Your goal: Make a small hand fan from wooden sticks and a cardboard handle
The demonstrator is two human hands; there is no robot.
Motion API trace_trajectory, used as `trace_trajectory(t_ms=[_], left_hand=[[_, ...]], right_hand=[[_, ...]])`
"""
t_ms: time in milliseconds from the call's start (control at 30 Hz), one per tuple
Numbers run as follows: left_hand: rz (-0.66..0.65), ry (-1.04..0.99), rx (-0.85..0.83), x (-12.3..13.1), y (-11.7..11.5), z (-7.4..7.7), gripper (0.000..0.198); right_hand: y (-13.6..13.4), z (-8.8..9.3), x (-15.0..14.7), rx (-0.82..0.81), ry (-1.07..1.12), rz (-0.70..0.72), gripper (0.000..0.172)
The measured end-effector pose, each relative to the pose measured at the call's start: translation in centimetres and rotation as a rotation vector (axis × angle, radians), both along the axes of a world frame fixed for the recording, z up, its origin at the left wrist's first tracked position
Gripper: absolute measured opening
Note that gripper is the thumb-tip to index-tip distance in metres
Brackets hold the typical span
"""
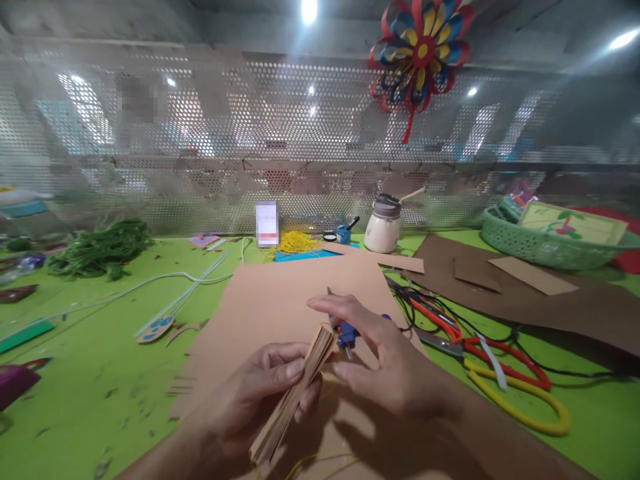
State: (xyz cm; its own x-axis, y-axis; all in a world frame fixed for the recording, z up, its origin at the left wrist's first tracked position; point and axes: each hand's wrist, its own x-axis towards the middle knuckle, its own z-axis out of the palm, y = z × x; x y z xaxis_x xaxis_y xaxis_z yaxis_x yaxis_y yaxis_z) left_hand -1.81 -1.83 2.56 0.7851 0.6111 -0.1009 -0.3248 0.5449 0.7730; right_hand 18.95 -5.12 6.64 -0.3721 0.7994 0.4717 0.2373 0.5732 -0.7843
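My left hand (265,393) is closed round a stack of thin brown cardboard strips (295,397), held edge-up over a large brown cardboard sheet (265,300). My right hand (385,360) hovers just right of the stack's top end, its thumb touching the strips and its fingers curved and apart. Right behind those fingers lies a blue glue gun (345,333) on the sheet; I cannot tell whether the hand grips it.
Red scissors (450,333), a yellow loop (520,407) and black cables lie to the right. Farther back are a white glue jar (383,227), yellow thread (297,241), a green basket (545,247), dark brown sheets (550,300), green string (100,247) and a perforated metal wall.
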Motion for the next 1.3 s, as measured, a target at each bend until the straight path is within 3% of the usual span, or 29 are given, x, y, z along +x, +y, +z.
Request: trace_trajectory(t_ms=[233, 400, 800, 1000, 1167, 1300], left_hand=[[-0.074, 0.054, -0.023, 0.0, 0.1, -0.1, 0.036], [-0.109, 0.071, -0.051, 0.0, 0.2, 0.3, 0.037], [-0.069, 0.113, -0.055, -0.1, 0.6, 0.6, 0.015], [-0.057, 0.132, -0.025, -0.1, 0.6, 1.3, 0.013], [0.037, 0.155, 0.025, 0.0, 0.3, 1.5, 0.011], [0.072, 0.218, 0.096, 0.2, 0.2, 1.6, 0.019]], right_hand=[[-0.1, 0.6, 0.5, -0.011, -0.059, 0.058, 0.030], [0.3, 0.6, 1.1, 0.008, -0.105, 0.078, 0.016], [0.8, 0.0, 2.0, -0.053, -0.212, 0.022, 0.011], [1.1, -0.3, 2.4, -0.075, -0.214, 0.008, 0.010], [1.3, -0.3, 2.5, -0.087, -0.204, -0.028, 0.012], [1.5, -0.5, 2.3, -0.124, -0.188, -0.056, 0.013]])
